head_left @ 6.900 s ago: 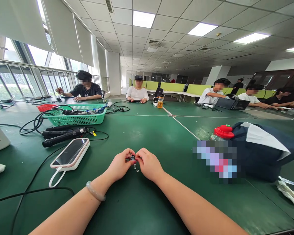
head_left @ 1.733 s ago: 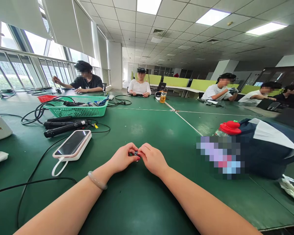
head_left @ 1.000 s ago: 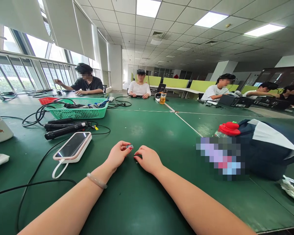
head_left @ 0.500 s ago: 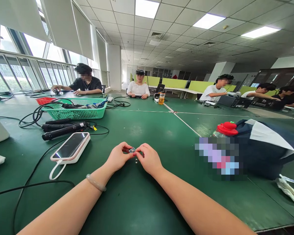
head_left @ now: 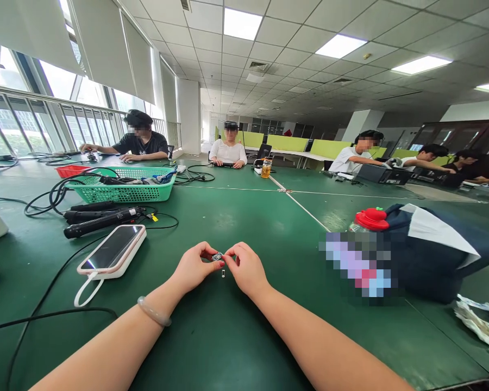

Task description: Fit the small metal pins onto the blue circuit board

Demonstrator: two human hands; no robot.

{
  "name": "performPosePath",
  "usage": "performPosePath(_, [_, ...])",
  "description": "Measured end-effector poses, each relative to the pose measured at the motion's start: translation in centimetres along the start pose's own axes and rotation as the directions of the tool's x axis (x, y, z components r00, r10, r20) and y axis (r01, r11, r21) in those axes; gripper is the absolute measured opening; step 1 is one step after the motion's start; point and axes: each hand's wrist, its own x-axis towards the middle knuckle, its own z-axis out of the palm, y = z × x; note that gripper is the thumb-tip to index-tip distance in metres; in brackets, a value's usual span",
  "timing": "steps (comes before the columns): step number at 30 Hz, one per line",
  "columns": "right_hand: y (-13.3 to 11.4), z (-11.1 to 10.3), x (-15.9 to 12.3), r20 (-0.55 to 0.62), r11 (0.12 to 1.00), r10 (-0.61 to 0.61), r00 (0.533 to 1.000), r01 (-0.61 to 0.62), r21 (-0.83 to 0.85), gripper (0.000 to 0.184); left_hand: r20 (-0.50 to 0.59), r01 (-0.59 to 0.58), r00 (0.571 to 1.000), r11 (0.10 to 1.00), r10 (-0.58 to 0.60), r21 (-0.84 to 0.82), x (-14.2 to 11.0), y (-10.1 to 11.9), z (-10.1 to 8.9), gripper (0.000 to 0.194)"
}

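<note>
Between the thumb and fingers of my left hand is a small black-and-white patterned piece, too small to tell its kind. My right hand is closed in a pinch at the right edge of this piece, its fingertips meeting those of my left hand. Whatever lies inside that right pinch is hidden. Just below the fingertips a tiny white rectangular piece with a dark middle shows against the green table.
To the left lie a phone with a white cable loop, black rod-shaped devices and a green basket of cables. A dark bag and a red-lidded jar stand at right. Several people sit around the table.
The view has shifted a little, so everything sits slightly lower and further left. Both hands keep their pinch, and the patterned piece looks slightly turned between the fingertips.
</note>
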Motion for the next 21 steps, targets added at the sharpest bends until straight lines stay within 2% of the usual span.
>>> performPosePath(6, [-0.1,-0.3,-0.1,-0.015,0.997,-0.005,1.0,0.006,0.075,0.011,0.078,0.033,0.997,0.979,-0.018,-0.2,-0.1,0.4,0.2,0.034])
performPosePath(11, [-0.3,-0.8,-0.3,-0.019,0.987,-0.118,0.993,0.12,0.104,0.019,0.148,0.113,0.987,0.93,-0.064,-0.35,-0.5,1.2,0.0,0.04])
performPosePath(17, [0.3,-1.3,0.0,0.07,0.989,-0.146,0.987,0.148,-0.026,0.023,0.167,0.152,0.981,0.932,-0.101,-0.328,-0.4,0.7,-0.1,0.041])
performPosePath(21, [0.8,-1.6,0.1,0.143,0.997,-0.05,0.989,0.058,-0.053,0.023,0.143,0.174,0.98,0.939,-0.136,-0.298,-0.3,0.6,-0.1,0.044])
